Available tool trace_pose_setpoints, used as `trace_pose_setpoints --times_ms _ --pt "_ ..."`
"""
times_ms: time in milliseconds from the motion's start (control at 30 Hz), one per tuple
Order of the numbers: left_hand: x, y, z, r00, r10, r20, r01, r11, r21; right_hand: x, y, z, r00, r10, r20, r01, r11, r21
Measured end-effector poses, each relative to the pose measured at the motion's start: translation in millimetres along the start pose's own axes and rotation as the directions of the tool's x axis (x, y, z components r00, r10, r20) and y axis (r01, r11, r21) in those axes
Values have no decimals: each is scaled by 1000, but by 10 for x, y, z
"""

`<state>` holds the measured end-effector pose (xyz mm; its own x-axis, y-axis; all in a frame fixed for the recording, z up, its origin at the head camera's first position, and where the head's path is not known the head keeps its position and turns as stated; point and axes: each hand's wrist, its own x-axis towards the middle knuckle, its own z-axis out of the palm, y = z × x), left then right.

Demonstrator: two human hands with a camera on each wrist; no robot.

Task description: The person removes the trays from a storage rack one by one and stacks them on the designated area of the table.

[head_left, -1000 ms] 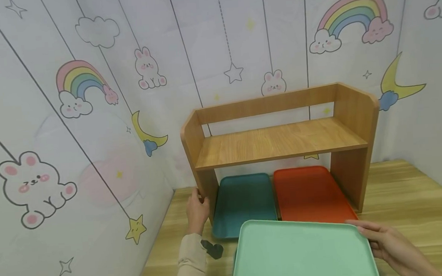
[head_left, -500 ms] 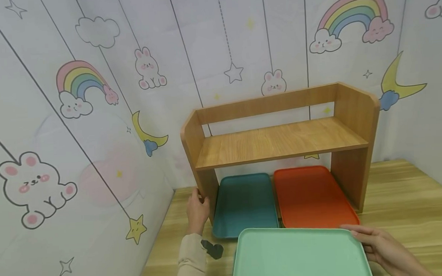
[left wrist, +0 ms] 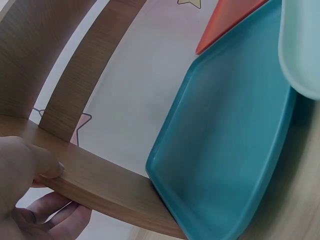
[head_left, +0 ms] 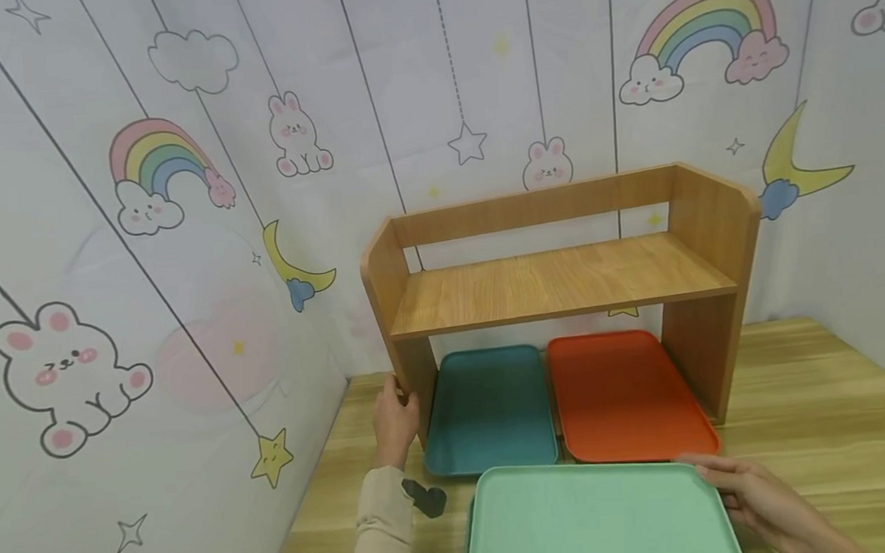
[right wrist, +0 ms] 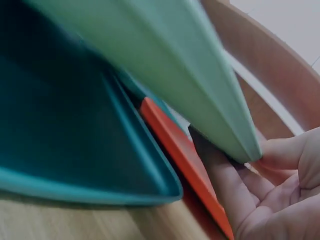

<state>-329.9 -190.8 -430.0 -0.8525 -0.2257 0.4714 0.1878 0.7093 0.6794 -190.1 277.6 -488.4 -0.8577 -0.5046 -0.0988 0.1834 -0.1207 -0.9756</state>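
My left hand [head_left: 396, 421] grips the left side panel of a wooden desktop shelf [head_left: 563, 287]. In the left wrist view the thumb lies on one face of the panel and the fingers on the other. At the near right, my right hand [head_left: 754, 494] pinches the far right corner of a mint green tray [head_left: 598, 515], its fingers under the rim in the right wrist view. Directly below the mint tray, another teal tray [right wrist: 65, 130] lies on the table, apart from it at this corner. Beneath the shelf sit a teal tray [head_left: 490, 412] and an orange-red tray [head_left: 629, 396], side by side.
The wood-grain table [head_left: 817, 407] extends right of the shelf. White curtains [head_left: 213, 339] printed with rabbits, rainbows and stars hang behind and to the left. A dark object [head_left: 426, 498] sits at my left wrist. The shelf's right panel [head_left: 702, 363] stands beside the orange-red tray.
The mint tray and my right hand have moved down and toward me, slightly to the left, baring more of the orange-red tray's front edge. My left hand has stayed on the panel.
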Motion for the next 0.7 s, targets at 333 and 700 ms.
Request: trace_pose_setpoints --times_ms 333,700 --pt "-4 20 -6 1000 -3 -3 3 1000 -1 71 113 -35 1000 20 -12 -20 1000 19" --pt "13 -13 13 1000 -7 6 7 1000 -2 105 230 -3 969 77 -235 -93 994 -59"
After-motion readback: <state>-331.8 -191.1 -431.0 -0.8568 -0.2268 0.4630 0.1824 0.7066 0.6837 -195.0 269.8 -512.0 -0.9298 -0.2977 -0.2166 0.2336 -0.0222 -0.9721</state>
